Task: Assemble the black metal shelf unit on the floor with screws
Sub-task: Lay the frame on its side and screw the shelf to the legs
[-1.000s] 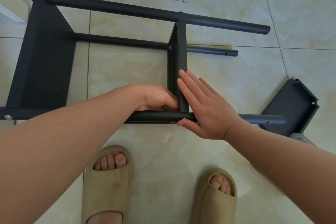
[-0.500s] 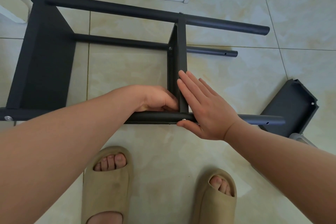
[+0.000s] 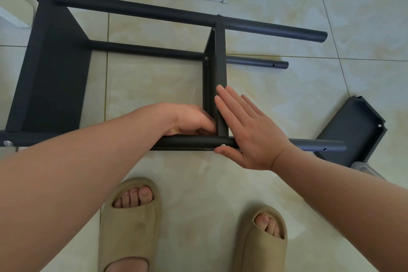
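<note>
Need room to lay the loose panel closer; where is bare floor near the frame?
Bare tile lies inside the frame between the end shelf and the middle shelf, and right of it up to the loose panel. A strip runs between the near pole and the sandals. Crowded: the joint under the left hand and right hand.

— What colour is the shelf unit (image 3: 59,68)?
— Matt black all over, tubes and panels alike. The screw heads (image 3: 8,143) on it are bright silver.
— And the loose panel (image 3: 353,130) at the right?
— The same black, though it reads as dark grey where light falls on it. There is one pale dot near its corner.
— The floor tiles (image 3: 154,86)?
— Glossy cream with cloudy beige-yellow marbling, split by thin grey grout lines.
— The slippers (image 3: 130,227)?
— Plain sandy tan, no pattern.
</note>
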Demonstrator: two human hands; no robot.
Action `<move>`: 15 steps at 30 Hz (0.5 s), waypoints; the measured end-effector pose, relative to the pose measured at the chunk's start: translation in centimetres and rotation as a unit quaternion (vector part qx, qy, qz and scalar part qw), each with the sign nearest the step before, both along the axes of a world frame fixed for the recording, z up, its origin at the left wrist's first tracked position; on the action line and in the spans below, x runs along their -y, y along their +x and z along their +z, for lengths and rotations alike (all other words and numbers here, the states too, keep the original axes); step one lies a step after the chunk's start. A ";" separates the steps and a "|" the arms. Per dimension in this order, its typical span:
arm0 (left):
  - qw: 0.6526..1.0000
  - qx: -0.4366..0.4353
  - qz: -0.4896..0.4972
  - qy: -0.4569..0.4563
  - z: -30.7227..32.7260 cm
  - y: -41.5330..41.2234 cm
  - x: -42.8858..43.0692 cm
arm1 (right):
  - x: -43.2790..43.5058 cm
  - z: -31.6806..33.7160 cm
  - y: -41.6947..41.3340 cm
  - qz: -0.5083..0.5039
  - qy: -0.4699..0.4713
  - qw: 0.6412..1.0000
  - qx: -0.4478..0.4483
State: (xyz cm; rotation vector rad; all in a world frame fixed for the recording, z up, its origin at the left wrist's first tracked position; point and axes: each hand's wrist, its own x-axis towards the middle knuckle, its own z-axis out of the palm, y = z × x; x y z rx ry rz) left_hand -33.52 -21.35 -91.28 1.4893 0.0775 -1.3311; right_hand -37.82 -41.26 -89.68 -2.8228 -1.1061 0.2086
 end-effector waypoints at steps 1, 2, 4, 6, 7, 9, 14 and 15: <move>1.000 -0.001 0.004 -0.006 -0.1 0.0 -0.1 | 0.0 0.0 0.0 0.000 -0.002 1.000 0.000; 1.000 -0.003 0.011 -0.011 -0.3 0.0 -0.2 | 0.0 0.0 0.0 0.000 -0.005 1.000 0.000; 0.999 -0.013 0.024 -0.025 -0.5 0.0 -0.3 | 0.0 0.0 0.0 0.000 -0.009 1.000 -0.002; 0.998 -0.029 0.031 -0.043 -0.7 0.1 -0.3 | 0.0 -0.1 0.0 0.000 -0.009 1.000 -0.002; 0.998 -0.037 0.034 -0.049 -0.8 0.1 -0.2 | 0.0 0.0 0.0 0.000 -0.010 1.000 -0.002; 0.997 -0.051 0.039 -0.048 -0.7 0.2 -0.2 | 0.0 0.0 0.0 -0.001 -0.010 1.000 -0.002; 1.000 -0.021 -0.013 0.002 0.1 0.1 0.0 | 0.0 -0.1 0.0 -0.001 -0.009 1.000 -0.003; 1.000 -0.002 -0.014 0.007 0.1 0.1 0.1 | 0.0 -0.1 0.0 -0.001 -0.010 1.000 -0.004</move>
